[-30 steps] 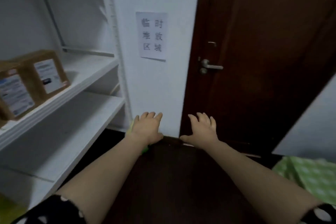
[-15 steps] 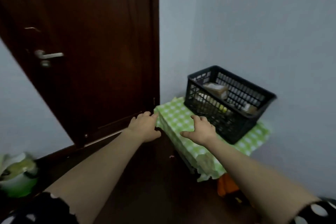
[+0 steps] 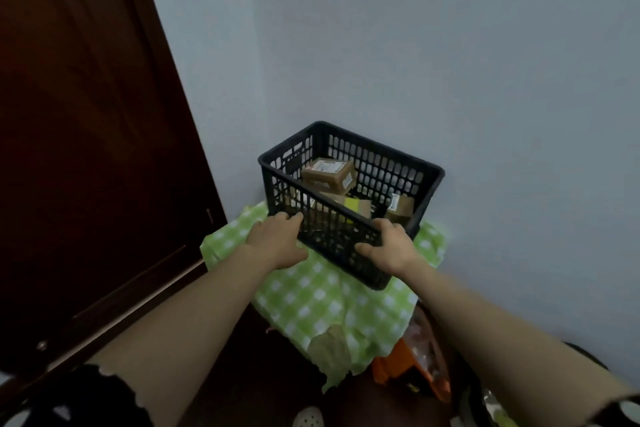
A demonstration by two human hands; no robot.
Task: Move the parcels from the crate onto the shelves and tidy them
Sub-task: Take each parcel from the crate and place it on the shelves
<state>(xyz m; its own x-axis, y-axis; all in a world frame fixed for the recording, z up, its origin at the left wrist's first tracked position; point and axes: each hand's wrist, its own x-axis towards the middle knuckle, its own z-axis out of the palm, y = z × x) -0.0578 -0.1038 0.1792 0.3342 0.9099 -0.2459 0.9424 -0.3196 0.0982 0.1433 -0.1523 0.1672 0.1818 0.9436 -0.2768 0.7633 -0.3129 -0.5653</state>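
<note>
Your hands are apart, both at the near wall of the black crate (image 3: 381, 166). Your right hand (image 3: 389, 248) grips it by the right corner: the fingers are hooked over the rim and the thumb lies stretched along the outside of the mesh. Your left hand (image 3: 277, 241) is at the lower left corner of the same wall, fingers bent against the plastic; whether it grips or only touches cannot be told. The crate stands on a table (image 3: 322, 298) covered with a green checked cloth that spreads beneath both your wrists and hangs crumpled over the edge nearest you. Just beyond your fingers, inside the crate, lie brown cardboard parcels. One labelled parcel (image 3: 329, 175) sits on top, ahead of your left hand. A second parcel (image 3: 356, 206) with a yellow-green patch lies between your hands, right behind the wall you hold. A small third parcel (image 3: 400, 208) leans just past your right fingertips. A dark wooden door (image 3: 86, 149) stands well to the left of your left hand. Below your right forearm, something orange (image 3: 398, 367) shows under the table.
</note>
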